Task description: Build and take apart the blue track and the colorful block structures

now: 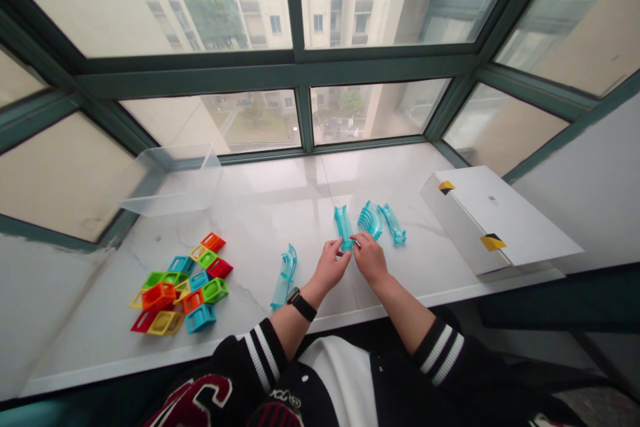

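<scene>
A straight piece of clear blue plastic track (343,221) lies on the white sill, pointing away from me. My left hand (332,263) pinches its near end from the left. From the right, my right hand (369,256) grips the same end, fingertips close to the left ones. The fingers partly cover that near end. Just beyond my right hand are a curved blue track piece (371,219) with ridges and a narrower blue track piece (393,224). Left of my left wrist lies another blue track (285,277) with a curved far end.
Colourful hollow plastic blocks (183,287) are heaped at the left. Behind them stands a clear plastic bin (183,190). A white box (500,217) with yellow-and-black tape sits at the right. Green-framed windows (305,113) border the marble-patterned sill (250,213).
</scene>
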Available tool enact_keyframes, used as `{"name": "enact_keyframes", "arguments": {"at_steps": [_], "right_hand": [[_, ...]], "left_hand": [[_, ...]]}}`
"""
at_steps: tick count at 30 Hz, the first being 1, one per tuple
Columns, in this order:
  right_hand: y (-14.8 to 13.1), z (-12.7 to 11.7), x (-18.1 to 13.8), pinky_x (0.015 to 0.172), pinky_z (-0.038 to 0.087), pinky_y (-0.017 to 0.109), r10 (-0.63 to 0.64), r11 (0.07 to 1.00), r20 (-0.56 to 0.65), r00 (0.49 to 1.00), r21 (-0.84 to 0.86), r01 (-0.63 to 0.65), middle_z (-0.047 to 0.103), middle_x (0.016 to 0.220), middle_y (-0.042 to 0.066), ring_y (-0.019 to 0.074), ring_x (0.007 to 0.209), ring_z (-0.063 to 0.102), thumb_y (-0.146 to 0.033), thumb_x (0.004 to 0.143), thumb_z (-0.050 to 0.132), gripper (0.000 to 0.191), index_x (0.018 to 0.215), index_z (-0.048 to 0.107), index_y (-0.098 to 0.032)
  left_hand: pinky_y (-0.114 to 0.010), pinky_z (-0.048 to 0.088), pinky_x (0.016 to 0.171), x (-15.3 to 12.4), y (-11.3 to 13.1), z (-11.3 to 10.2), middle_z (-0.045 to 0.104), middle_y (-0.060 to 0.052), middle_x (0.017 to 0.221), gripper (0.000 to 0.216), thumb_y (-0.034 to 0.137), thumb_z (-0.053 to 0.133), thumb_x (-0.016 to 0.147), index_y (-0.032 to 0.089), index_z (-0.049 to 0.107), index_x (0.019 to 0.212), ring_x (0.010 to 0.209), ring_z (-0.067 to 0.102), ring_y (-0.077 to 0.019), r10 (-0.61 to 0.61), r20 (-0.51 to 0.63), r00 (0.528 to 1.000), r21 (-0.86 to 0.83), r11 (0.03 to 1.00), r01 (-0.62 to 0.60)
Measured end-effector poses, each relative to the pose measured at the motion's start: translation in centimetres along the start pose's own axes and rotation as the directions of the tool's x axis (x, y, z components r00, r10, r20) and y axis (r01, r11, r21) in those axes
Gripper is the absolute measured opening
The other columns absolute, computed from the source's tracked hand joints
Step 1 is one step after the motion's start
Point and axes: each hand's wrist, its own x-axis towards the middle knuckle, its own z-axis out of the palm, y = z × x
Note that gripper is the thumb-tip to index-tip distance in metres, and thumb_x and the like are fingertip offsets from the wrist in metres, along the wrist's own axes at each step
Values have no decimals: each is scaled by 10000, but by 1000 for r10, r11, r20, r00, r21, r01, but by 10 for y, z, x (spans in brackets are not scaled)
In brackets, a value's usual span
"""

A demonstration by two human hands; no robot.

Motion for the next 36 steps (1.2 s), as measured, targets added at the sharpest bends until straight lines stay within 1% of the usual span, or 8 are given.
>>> {"name": "enact_keyframes", "arguments": {"at_steps": [3,7,15,17,22,25,30,36], "right_hand": [[0,0,0,887,560,351,2,1000,11,1000,-7,-2,722,1160,102,241,1008,707,-115,971,511,294,1115,746,-219],[-1,-1,1,900,560,363,0,1000,17,1000,1,0,720,1161,108,247,1017,706,-101,965,509,312,1123,750,-219],[0,-1,0,900,567,356,6,1000,16,1000,11,-6,714,1172,101,243,1020,707,-112,965,513,323,1150,749,-234],[0,-2,-3,907,571,359,-2,1000,12,1000,22,1,710,1186,101,245,1035,707,-132,970,512,332,1187,740,-236],[0,-2,-15,921,593,395,22,997,6,1000,75,-23,680,1285,125,249,1022,711,-183,963,529,406,1337,683,-222],[0,0,-21,941,603,417,21,995,12,1000,93,-22,661,1346,140,258,1041,711,-187,954,529,464,1401,651,-217],[1,1,-25,989,601,439,-1,998,15,1000,68,0,654,1388,154,271,1083,712,-186,957,518,495,1435,642,-209],[1,1,-25,980,612,401,-7,999,4,1000,39,7,668,1384,138,257,1117,711,-179,953,531,505,1444,642,-218]], "left_hand": [[-397,577,971,1,-1,1,555,-142,1338,530,324,681,923,211,611,1437,993,675,-190,3,-7,1000,3,1000,-3],[-401,580,973,2,-3,3,567,-129,1332,534,308,695,907,229,617,1429,970,671,-181,5,-25,1000,-8,1000,-5],[-420,587,960,1,-7,2,549,-138,1347,580,315,678,912,234,568,1476,1006,675,-198,22,-5,1000,-4,1000,-22],[-410,593,941,-1,-7,0,545,-141,1360,589,316,674,914,242,552,1486,1019,674,-200,31,1,1000,-4,999,-31],[-401,607,896,-8,-4,-2,543,-165,1385,575,313,656,924,207,550,1479,1058,672,-225,63,10,998,4,998,-63],[-404,601,923,-10,-4,-2,550,-157,1399,573,324,670,918,223,559,1471,1065,674,-222,58,8,998,-9,998,-58],[-431,581,978,-9,-6,0,574,-149,1398,577,311,686,910,231,562,1467,1053,676,-213,55,-10,998,-24,998,-56],[-447,582,978,-7,-14,3,579,-153,1395,586,303,689,904,223,556,1470,1048,677,-218,70,-19,997,-19,997,-70]]}}
